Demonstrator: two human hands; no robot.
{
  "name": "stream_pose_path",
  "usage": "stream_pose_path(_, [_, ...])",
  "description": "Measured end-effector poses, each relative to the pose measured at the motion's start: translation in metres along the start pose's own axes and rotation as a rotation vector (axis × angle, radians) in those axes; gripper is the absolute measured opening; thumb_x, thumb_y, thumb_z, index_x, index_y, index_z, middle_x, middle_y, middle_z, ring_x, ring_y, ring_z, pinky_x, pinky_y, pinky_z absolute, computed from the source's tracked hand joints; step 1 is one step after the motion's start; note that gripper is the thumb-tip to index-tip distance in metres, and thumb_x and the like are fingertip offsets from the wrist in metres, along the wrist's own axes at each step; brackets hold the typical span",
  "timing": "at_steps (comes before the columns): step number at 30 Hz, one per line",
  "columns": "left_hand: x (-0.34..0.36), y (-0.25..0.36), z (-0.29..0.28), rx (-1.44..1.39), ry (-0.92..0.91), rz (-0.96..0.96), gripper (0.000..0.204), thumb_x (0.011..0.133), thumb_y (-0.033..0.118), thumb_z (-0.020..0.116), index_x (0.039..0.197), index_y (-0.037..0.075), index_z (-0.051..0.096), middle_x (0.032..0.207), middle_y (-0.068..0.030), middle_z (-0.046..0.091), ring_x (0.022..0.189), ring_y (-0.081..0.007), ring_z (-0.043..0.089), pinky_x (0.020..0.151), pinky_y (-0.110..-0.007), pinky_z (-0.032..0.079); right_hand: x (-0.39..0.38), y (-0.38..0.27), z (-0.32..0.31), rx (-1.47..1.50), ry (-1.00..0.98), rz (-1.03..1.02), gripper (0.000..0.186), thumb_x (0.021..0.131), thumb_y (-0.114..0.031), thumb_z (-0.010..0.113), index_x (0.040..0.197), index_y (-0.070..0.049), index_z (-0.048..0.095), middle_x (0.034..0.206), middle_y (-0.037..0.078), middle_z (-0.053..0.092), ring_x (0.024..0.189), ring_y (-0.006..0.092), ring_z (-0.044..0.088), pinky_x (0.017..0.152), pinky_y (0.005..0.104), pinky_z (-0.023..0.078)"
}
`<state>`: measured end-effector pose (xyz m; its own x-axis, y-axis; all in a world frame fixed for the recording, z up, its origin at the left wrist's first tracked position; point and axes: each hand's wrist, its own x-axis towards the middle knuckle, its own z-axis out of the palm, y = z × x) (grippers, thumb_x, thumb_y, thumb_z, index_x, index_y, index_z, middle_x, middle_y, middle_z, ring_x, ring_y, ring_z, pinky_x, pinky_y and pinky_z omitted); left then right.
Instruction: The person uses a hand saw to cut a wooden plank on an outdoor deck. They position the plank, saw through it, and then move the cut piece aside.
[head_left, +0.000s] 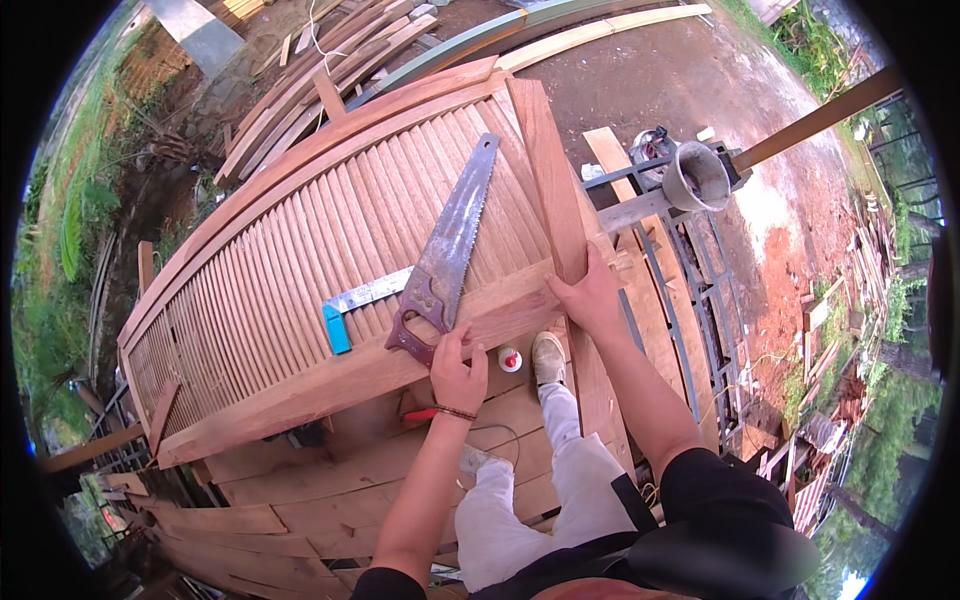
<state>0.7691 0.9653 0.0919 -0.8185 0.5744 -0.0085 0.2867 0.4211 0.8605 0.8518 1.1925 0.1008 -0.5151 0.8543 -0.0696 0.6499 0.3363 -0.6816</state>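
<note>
A grey bucket-like can [697, 176] stands open-mouthed at the far right of my bench, on the metal frame [690, 290]; I cannot tell what is in it. Below the door edge, by my shoe [548, 357], a small white bottle with a red cap [510, 358] stands on the boards.

My work lies on a louvered wooden door [330, 270], slats running across it, set flat on the frame and on loose planks. I am outdoors: red bare earth [700, 90] ahead, grass and weeds along the left, stacks of sawn timber [330, 60] beyond the door's far end, more boards underfoot.

The handsaw [447, 255] lies flat on the slats, blade pointing away from me, its reddish handle at the door's near rail. My left hand [457, 372] rests at that handle, fingers curled loosely, the thumb touching the grip; I cannot tell whether they close round it. My right hand [590, 297] lies spread, palm down, fingers open, on the door's near corner where rail meets stile, holding nothing.

A steel square with a blue stock [350, 305] lies on the slats, its blade running under the saw. A red-handled tool [420, 414] shows beneath the door edge, near my left wrist. A long brown pole [820, 118] runs off right from the can.
</note>
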Motion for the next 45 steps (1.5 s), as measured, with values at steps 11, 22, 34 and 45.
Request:
stream_pose_path(11, [0.034, 0.029, 0.15, 0.249, -0.118, 0.036, 0.068, 0.081, 0.02, 0.071, 0.141, 0.003, 0.045, 0.143, -0.0186, 0.047, 0.14, -0.0365, 0.038, 0.117, -0.059, 0.021, 0.224, -0.001, 0.06, -0.154, -0.045, -0.127, 0.086, 0.074, -0.031, 0.077, 0.142, 0.007, 0.038, 0.131, 0.026, 0.056, 0.126, 0.0391, 0.051, 0.106, 0.0439, 0.042])
stream_pose_path(22, [0.052, 0.042, 0.176, 0.335, -0.177, 0.084, 0.065, 0.083, 0.017, 0.068, 0.142, 0.001, 0.046, 0.137, -0.02, 0.05, 0.131, -0.038, 0.044, 0.113, -0.056, 0.027, 0.022, 0.142, -0.032, 0.203, 0.068, 0.169, 0.045, 0.089, -0.016, 0.068, 0.128, 0.001, 0.053, 0.112, 0.018, 0.064, 0.102, 0.0286, 0.064, 0.09, 0.0362, 0.051])
stream_pose_path(34, [0.103, 0.05, 0.204, 0.038, -0.175, -0.419, 0.034, 0.094, 0.023, 0.069, 0.109, -0.007, 0.065, 0.086, -0.0084, 0.069, 0.076, -0.0119, 0.061, 0.071, -0.028, 0.05, -0.03, 0.122, -0.005, 1.158, 0.035, 0.791, 0.024, 0.095, -0.009, 0.067, 0.107, 0.001, 0.05, 0.089, 0.008, 0.062, 0.078, 0.0127, 0.063, 0.069, 0.0257, 0.052])
stream_pose_path(45, [0.107, 0.047, 0.194, 0.055, -0.325, -0.456, 0.031, 0.093, 0.019, 0.07, 0.106, -0.009, 0.065, 0.089, -0.0087, 0.07, 0.081, -0.0123, 0.063, 0.075, -0.027, 0.051, -0.031, 0.123, -0.005, 1.079, 0.057, 0.747, 0.028, 0.095, -0.007, 0.065, 0.115, 0.004, 0.049, 0.086, 0.01, 0.065, 0.075, 0.0106, 0.062, 0.065, 0.0259, 0.052])
